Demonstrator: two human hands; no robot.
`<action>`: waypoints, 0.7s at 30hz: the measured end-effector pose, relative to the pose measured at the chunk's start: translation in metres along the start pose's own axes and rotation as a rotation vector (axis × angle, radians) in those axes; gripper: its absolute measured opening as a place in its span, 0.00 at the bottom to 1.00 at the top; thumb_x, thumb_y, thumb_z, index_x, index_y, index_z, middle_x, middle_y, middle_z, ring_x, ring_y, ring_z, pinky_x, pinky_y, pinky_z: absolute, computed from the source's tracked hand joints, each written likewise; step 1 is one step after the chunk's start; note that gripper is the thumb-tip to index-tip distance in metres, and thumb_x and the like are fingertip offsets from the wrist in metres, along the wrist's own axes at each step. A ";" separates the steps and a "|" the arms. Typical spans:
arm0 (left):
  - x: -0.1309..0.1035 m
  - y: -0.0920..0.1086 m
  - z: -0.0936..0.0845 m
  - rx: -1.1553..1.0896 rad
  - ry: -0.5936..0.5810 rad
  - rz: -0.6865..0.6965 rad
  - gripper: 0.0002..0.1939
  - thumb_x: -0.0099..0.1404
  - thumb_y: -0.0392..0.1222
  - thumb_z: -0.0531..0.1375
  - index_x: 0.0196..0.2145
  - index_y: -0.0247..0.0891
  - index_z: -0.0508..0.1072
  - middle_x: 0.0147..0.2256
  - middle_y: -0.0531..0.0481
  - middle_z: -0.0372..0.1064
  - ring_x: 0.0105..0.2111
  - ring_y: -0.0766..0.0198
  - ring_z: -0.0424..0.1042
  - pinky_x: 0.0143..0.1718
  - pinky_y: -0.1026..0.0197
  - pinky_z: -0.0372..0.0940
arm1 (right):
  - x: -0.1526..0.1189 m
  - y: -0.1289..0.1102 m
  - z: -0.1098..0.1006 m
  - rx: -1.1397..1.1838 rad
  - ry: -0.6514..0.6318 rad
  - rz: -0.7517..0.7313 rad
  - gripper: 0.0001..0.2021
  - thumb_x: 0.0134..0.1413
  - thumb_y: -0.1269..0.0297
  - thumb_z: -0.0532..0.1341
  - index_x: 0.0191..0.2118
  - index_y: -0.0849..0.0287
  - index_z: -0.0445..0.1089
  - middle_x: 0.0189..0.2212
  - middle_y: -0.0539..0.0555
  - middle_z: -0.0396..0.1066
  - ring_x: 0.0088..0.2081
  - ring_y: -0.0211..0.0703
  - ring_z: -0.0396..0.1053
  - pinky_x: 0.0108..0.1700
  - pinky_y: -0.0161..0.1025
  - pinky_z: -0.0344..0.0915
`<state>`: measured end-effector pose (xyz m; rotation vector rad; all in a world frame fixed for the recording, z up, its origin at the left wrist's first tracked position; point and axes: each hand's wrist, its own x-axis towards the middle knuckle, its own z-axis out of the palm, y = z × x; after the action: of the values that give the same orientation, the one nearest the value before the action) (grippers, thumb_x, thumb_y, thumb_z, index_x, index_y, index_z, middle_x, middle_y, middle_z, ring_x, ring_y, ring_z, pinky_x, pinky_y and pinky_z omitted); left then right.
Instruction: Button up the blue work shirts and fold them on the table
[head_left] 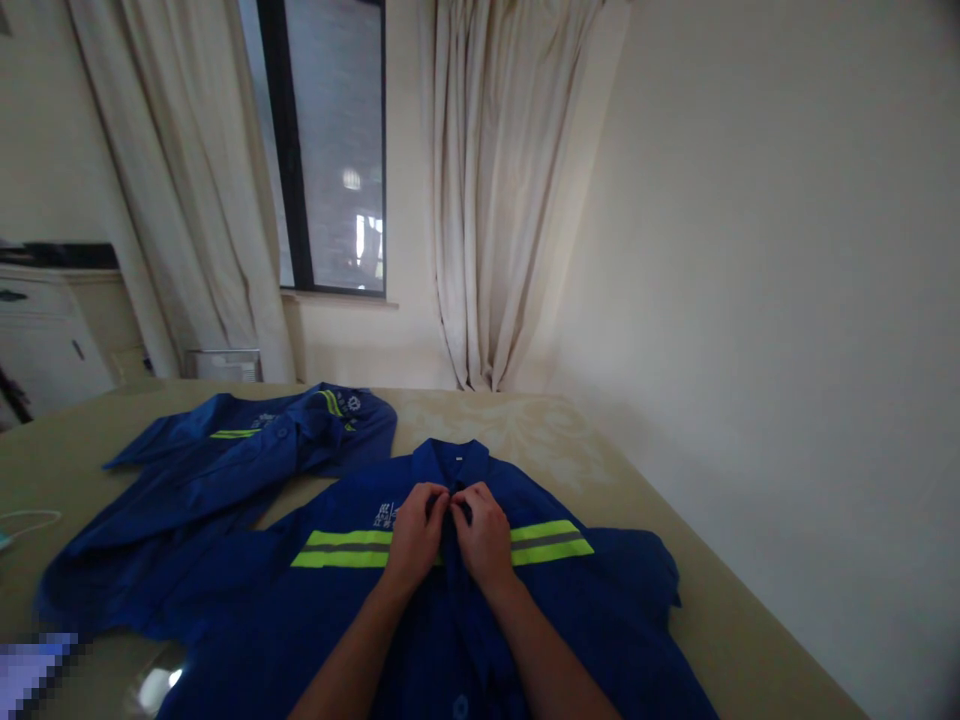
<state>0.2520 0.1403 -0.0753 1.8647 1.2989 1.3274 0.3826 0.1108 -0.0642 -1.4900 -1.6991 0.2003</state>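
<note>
A blue work jacket (592, 590) with a yellow-green and grey reflective stripe lies front side up on the table, its collar pointing away from me. My left hand (418, 530) pinches the jacket's front placket just below the collar. Right beside it, my right hand (481, 530) pinches the other side of the same spot, the fingertips of both hands almost touching. Whatever small part sits between the fingertips is too small to make out. Lower on the placket a round button (460, 706) shows between my forearms.
A second blue jacket (225, 470) lies crumpled at the left of the table (525, 420). A white cable (34, 515) and a pixelated flat object (30, 670) are at the left edge. A wall (772, 300) borders the table's right side.
</note>
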 end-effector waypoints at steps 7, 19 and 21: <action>0.000 -0.003 0.003 0.006 0.019 -0.061 0.12 0.69 0.47 0.52 0.38 0.41 0.74 0.37 0.47 0.78 0.38 0.55 0.76 0.43 0.54 0.67 | -0.001 0.001 0.000 -0.007 -0.036 -0.034 0.09 0.64 0.68 0.58 0.42 0.53 0.76 0.42 0.53 0.72 0.42 0.44 0.74 0.46 0.37 0.67; -0.002 0.001 0.002 0.018 0.030 -0.045 0.11 0.69 0.45 0.52 0.37 0.41 0.73 0.37 0.47 0.77 0.39 0.54 0.75 0.43 0.54 0.65 | 0.000 0.002 0.000 -0.002 -0.060 -0.064 0.11 0.68 0.66 0.55 0.41 0.54 0.77 0.41 0.53 0.73 0.40 0.44 0.73 0.45 0.37 0.66; -0.001 0.002 0.002 0.010 0.024 -0.041 0.11 0.69 0.45 0.52 0.37 0.42 0.73 0.37 0.47 0.77 0.39 0.55 0.75 0.43 0.54 0.65 | 0.000 0.002 0.000 -0.014 -0.037 -0.047 0.11 0.68 0.65 0.56 0.41 0.54 0.77 0.40 0.54 0.73 0.39 0.44 0.73 0.44 0.37 0.66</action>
<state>0.2544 0.1385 -0.0748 1.8243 1.3509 1.3280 0.3841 0.1114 -0.0658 -1.4631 -1.7663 0.1923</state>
